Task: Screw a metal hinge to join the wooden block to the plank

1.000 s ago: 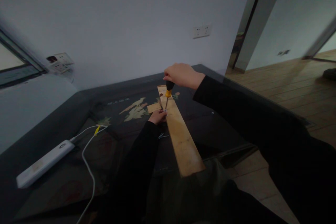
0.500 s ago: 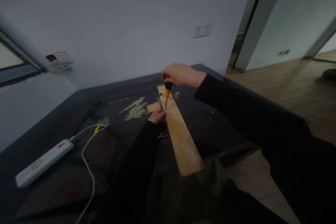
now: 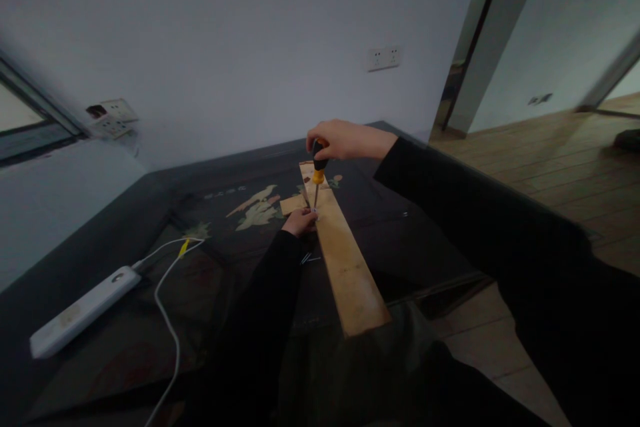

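Observation:
My right hand [image 3: 336,140] is closed around the black and yellow handle of a screwdriver [image 3: 319,175], which stands nearly upright with its shaft pointing down. Its tip meets a small shiny piece at the left edge of a long wooden board [image 3: 349,273]. Beside that tip, my left hand [image 3: 301,221] is closed, fingertips pinched against the board's edge; what they hold is too small to make out. A short wooden piece [image 3: 293,205] extends left from the board, just beyond my left hand. Several thin metal pins or screws [image 3: 310,258] lie near my left wrist.
The dark table [image 3: 225,280] has a painted bird-and-flower picture. A white power strip [image 3: 85,310] with a white cable [image 3: 169,320] lies at the left. Tiny shiny bits [image 3: 405,214] rest to the right of the board. A wall [image 3: 250,47] rises behind the table.
The fingers of my right hand have shifted around the screwdriver handle, uncovering more of its top. My left hand and the board stay almost where they were.

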A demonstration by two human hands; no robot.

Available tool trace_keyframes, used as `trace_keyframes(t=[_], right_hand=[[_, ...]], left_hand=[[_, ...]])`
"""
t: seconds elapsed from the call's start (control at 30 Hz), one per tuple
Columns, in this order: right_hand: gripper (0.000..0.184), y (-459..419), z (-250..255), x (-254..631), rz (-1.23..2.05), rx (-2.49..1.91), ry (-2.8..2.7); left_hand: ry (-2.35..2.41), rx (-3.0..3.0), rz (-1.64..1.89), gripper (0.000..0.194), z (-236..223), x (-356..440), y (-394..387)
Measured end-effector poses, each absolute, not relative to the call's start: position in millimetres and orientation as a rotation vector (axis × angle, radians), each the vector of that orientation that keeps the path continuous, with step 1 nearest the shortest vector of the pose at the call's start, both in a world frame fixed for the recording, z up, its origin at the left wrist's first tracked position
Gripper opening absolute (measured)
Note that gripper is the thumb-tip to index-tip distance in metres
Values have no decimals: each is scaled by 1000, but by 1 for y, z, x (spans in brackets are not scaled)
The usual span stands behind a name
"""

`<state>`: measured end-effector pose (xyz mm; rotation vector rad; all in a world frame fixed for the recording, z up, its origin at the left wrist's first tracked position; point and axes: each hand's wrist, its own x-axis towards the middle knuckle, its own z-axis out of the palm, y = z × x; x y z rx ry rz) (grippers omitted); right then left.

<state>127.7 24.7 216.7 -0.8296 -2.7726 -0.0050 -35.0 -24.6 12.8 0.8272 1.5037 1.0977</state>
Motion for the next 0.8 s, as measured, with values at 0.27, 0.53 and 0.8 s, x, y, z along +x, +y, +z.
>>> trace_keyframes(t=[0.27,0.53,0.8], right_hand=[[42,11,208,116,-264,-1084,-2608],[47,23,211,120,-98,-1049,-2642],[30,15,216,122,-87,-956,-2704]], left_hand=[[1484,808,1092,18,15,-33,-24],[1513,822,1083,18,16,-33,-26],[1498,786,1077,13,11,-36,-22]])
